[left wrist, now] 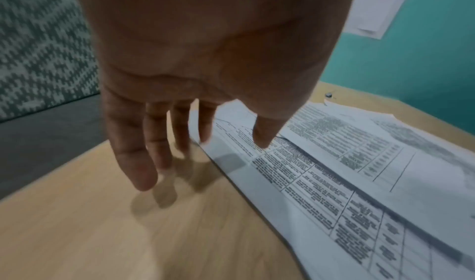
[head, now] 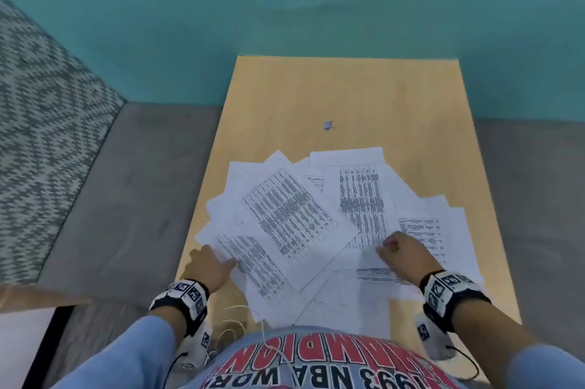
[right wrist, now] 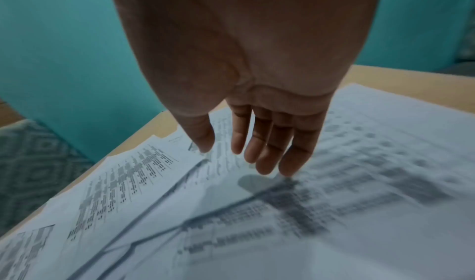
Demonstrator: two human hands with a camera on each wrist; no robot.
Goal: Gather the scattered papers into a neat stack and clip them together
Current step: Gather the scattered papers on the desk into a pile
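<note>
On the pale wood-grain counter (head: pixel 285 97) | flat printed papers (head: pixel 294 217) are fanned in an overlapping heap | left hand (head: pixel 210 265) is laid at the heap's left edge, fingers (left wrist: pixel 133 162) straight, nothing held | right hand (head: pixel 402 251) is spread on the sheets, fingers (right wrist: pixel 290 158) relaxed, nothing gripped | small binder clip (head: pixel 329 125) is seen apart, beyond the heap.

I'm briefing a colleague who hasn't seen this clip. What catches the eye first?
A fan of overlapping printed papers covers the near half of the wooden table. The left hand is at its left edge and the right hand is over its right side. A small binder clip lies alone beyond them.
</note>
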